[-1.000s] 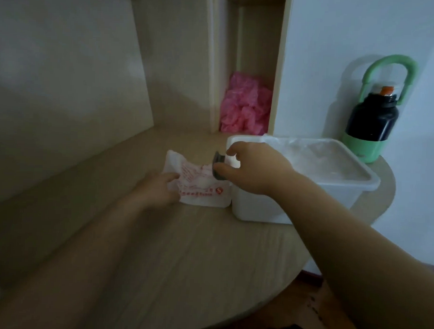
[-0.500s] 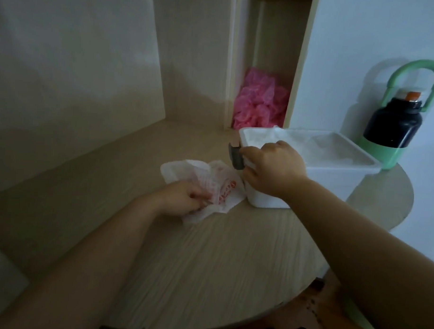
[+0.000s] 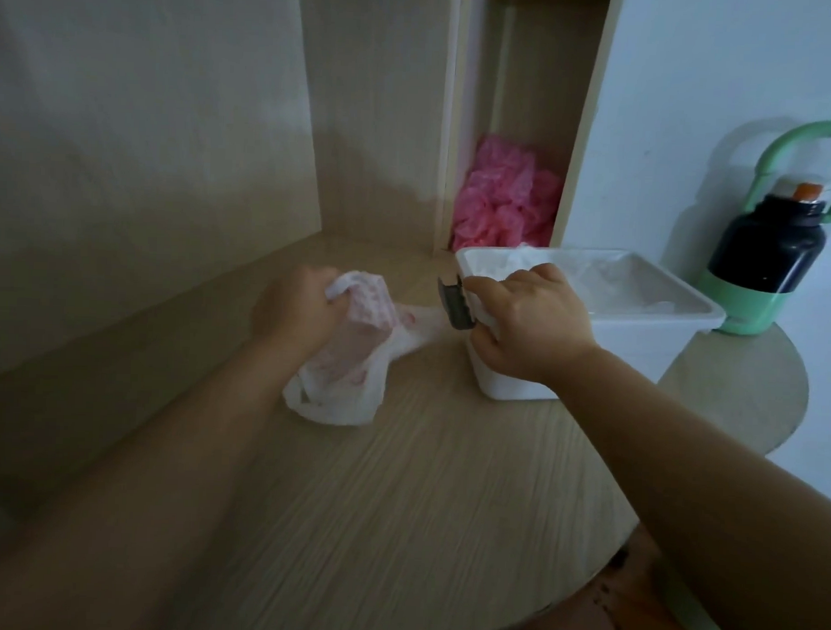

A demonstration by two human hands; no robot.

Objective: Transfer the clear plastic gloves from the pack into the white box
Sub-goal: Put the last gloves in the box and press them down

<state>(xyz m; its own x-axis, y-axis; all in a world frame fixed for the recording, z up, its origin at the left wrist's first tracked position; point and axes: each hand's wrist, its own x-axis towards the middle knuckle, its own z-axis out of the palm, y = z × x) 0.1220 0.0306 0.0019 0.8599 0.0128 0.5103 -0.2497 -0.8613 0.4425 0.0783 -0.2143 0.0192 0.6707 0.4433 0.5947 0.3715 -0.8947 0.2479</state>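
The pack [image 3: 343, 376] is a crumpled white plastic bag with red print, lying on the wooden table left of the white box [image 3: 638, 344]. My left hand [image 3: 298, 306] is closed around the pack's upper end and lifts it off the table. My right hand [image 3: 528, 326] grips the box's near left corner, with a small dark grey object [image 3: 455, 306] pinched there by the thumb. Clear plastic gloves [image 3: 608, 276] lie inside the box.
A black bottle with a green base and handle [image 3: 774, 247] stands right behind the box at the table's far right. Pink plastic items [image 3: 507, 198] fill a narrow shelf niche behind the box. Wooden panels wall the left and back. The table's round edge curves near right.
My left hand has bunched the pack and raised its top end, pulling it leftward away from the box. My right hand stays on the box corner.
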